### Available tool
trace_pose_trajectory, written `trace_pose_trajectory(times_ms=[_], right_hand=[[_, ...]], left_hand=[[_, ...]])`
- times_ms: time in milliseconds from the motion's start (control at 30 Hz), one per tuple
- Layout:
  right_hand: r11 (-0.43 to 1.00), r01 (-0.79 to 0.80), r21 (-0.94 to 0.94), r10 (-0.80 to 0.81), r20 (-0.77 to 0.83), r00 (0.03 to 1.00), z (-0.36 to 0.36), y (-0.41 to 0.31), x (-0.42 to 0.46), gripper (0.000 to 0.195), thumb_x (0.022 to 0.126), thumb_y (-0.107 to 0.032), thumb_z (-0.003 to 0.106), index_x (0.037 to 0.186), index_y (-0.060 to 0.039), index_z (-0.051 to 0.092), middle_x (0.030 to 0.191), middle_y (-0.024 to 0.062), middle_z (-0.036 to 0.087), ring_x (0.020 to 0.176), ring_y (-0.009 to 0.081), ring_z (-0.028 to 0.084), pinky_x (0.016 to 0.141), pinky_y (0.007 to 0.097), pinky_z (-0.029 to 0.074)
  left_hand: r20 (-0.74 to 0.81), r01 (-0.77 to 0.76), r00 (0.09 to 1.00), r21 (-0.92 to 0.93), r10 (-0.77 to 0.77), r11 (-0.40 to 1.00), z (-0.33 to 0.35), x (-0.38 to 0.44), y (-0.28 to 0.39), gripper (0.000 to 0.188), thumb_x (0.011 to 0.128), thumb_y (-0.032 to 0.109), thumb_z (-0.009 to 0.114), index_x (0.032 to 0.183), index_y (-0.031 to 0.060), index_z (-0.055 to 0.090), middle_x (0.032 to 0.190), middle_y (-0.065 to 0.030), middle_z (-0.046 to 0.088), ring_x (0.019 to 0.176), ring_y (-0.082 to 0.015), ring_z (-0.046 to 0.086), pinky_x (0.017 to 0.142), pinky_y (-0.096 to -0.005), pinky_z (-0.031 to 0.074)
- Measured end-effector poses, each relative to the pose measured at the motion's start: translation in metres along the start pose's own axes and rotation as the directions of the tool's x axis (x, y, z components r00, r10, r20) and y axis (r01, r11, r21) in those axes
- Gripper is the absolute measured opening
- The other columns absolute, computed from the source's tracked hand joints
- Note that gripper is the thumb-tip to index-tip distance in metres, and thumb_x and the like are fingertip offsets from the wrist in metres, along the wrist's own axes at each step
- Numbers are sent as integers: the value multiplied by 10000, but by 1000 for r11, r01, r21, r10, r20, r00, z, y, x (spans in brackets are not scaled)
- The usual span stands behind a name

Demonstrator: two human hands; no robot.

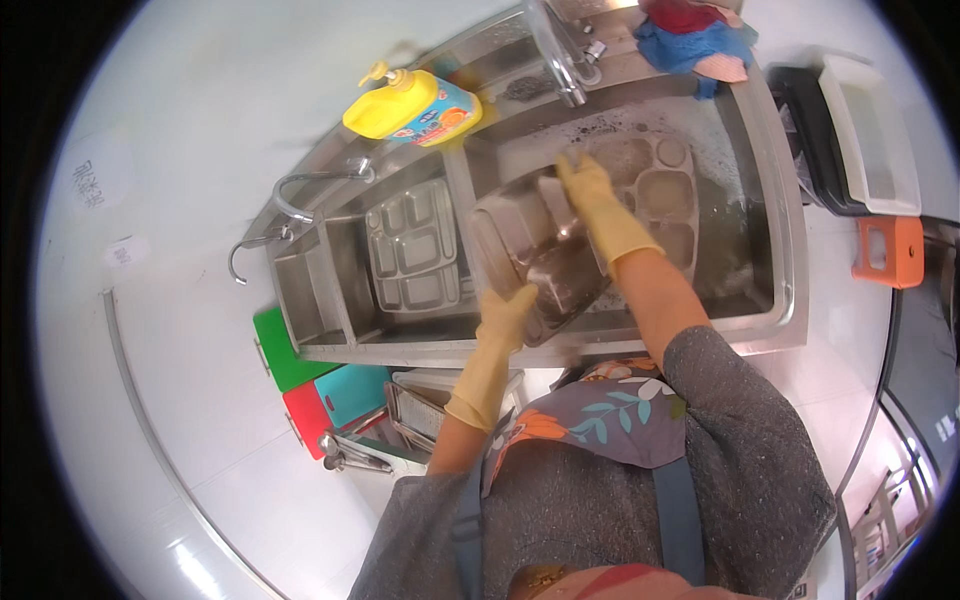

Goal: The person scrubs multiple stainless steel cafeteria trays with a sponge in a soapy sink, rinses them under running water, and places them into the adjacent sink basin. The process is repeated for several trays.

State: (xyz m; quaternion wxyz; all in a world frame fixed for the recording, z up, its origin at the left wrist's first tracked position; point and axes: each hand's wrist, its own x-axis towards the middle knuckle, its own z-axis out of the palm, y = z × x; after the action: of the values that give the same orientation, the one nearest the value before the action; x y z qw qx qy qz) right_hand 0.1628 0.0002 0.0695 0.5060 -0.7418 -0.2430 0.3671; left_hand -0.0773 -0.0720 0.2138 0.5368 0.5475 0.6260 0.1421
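Observation:
A metal compartment tray (517, 232) is held tilted over the large sink basin, slightly blurred. My left hand (504, 319), in a yellow rubber glove, grips its near left edge with the thumb on top. At the tray's far right edge is my right hand (589, 187), gloved the same way, its fingers curled over the rim. More compartment trays (664, 191) lie in the murky, sudsy water of the large basin, partly hidden by my right arm. In the basin to the left, stacked compartment trays (416, 247) rest face up.
A yellow pump bottle of detergent (412, 109) stands on the sink's back ledge. Faucets (559, 60) (289, 195) reach over the basins. Cloths (694, 41) are heaped at the back right corner. White tub (870, 135) and orange stool (889, 251) are at right; cutting boards (289, 349) lie lower left.

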Motion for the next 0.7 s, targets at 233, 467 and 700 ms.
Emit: trace_pose_trajectory(times_ms=[233,467,700], right_hand=[[860,503,-88,-486,160,859,4,-83,-76,510,926,-384,706,1363,-132,633,1432,170,607,1358,334,531,1174,497,338],[749,652,-120,-570,385,726,1,-59,-188,697,927,-359,689,1548,-160,439,1581,149,458,1459,345,415,1231,568,202],[928,270,-259,-213,228,950,-31,61,-137,600,994,-370,618,1516,-108,477,1590,120,458,1452,315,432,1201,587,266]], left_hand=[[56,84,994,139,-92,987,-4,3,12,408,873,210,772,1230,27,698,1038,-70,724,954,-176,648,822,-350,496],[82,134,990,-288,-115,948,-1,1,25,514,907,102,732,1387,20,569,1185,-101,708,1054,-239,688,851,-367,555],[46,298,950,-427,-309,854,6,-6,21,563,840,-63,747,1362,69,580,1219,-98,696,1072,-268,698,876,-393,585]])
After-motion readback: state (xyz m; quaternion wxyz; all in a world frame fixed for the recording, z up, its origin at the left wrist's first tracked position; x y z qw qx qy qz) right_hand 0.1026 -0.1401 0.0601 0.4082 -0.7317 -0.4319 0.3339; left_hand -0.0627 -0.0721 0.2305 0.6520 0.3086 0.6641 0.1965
